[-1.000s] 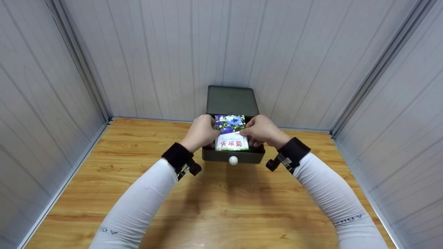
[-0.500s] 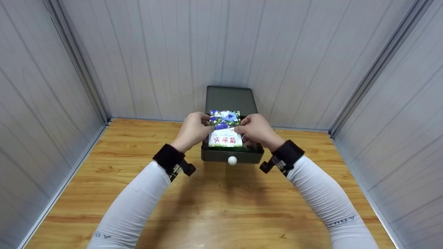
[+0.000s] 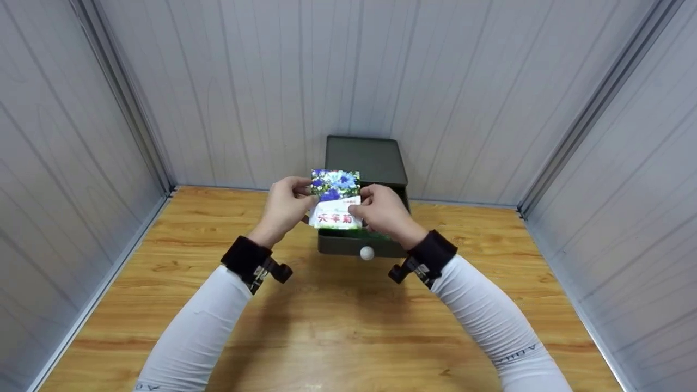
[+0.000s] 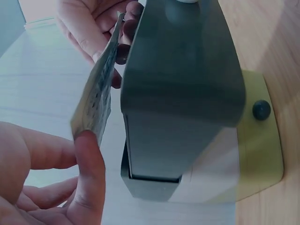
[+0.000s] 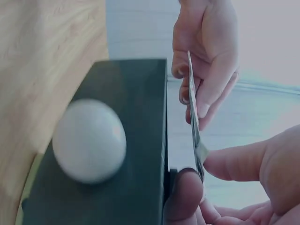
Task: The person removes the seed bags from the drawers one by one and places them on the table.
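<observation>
Both hands hold a flat seed packet (image 3: 335,185) with blue flowers and red characters on its face. My left hand (image 3: 284,209) pinches its left edge between thumb and fingers. My right hand (image 3: 385,211) pinches the opposite edge. The packet overlaps the left part of a dark green drawer (image 3: 340,245), which is pulled out and has a round white knob (image 3: 367,253). In both wrist views the packet (image 4: 99,89) is seen nearly edge-on, above the drawer. The right hand and packet hide much of the drawer's inside.
Behind the drawer, the dark green cabinet top (image 3: 365,158) stands near the back wall (image 3: 245,98). Under the drawer, the left wrist view shows a yellow-green front (image 4: 265,154) with a dark knob (image 4: 261,110). Wood-grain tabletop (image 3: 343,337) surrounds it, with panel walls at both sides.
Both hands have lifted the packet from within the drawer and carried it left. More of the drawer's right side now shows. The drawer has stayed out.
</observation>
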Available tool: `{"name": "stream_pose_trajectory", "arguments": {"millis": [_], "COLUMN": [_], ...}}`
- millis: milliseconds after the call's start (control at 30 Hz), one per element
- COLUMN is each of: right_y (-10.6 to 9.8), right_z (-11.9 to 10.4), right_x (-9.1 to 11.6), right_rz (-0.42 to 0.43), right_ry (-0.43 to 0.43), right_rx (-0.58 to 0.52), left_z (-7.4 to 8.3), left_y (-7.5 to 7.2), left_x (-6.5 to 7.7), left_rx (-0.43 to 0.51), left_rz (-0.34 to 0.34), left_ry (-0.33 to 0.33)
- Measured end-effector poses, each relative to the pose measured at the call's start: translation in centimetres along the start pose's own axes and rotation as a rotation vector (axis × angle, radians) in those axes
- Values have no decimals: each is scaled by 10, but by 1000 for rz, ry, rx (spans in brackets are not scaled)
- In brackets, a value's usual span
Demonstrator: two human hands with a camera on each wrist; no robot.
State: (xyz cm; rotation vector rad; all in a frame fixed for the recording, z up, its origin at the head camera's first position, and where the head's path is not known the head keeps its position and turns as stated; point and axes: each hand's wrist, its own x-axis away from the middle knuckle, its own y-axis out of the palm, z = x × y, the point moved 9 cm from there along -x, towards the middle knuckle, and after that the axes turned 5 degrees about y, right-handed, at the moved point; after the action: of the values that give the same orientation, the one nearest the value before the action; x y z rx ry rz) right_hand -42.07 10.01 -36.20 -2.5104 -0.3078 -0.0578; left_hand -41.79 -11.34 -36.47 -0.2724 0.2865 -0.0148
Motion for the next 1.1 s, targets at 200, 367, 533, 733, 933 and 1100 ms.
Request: {"name": "stream_pose_trajectory", "arguments": {"millis": [200, 367, 533, 733, 933, 1100], "right_y": [15, 25, 32, 43, 57, 69], "right_z": [-9, -18, -24, -35, -45, -49], "right_x": [3, 2, 1, 3, 3, 0], "right_rz": [9, 46, 63, 64, 65, 45], "right_ry": [-24, -64, -82, -119, -126, -113], "right_rx": [19, 76, 78, 92, 121, 145], "left_z": [-12, -20, -26, -27, -31, -34], "left_y": [-11, -21, -32, -46, -60, -70], "left_x": [5, 10, 14, 20, 25, 28], "left_rx": [17, 24, 22, 17, 8, 5], "left_rz": [31, 55, 77, 94, 112, 124], "left_ry": [2, 6, 2, 13, 25, 22]}}
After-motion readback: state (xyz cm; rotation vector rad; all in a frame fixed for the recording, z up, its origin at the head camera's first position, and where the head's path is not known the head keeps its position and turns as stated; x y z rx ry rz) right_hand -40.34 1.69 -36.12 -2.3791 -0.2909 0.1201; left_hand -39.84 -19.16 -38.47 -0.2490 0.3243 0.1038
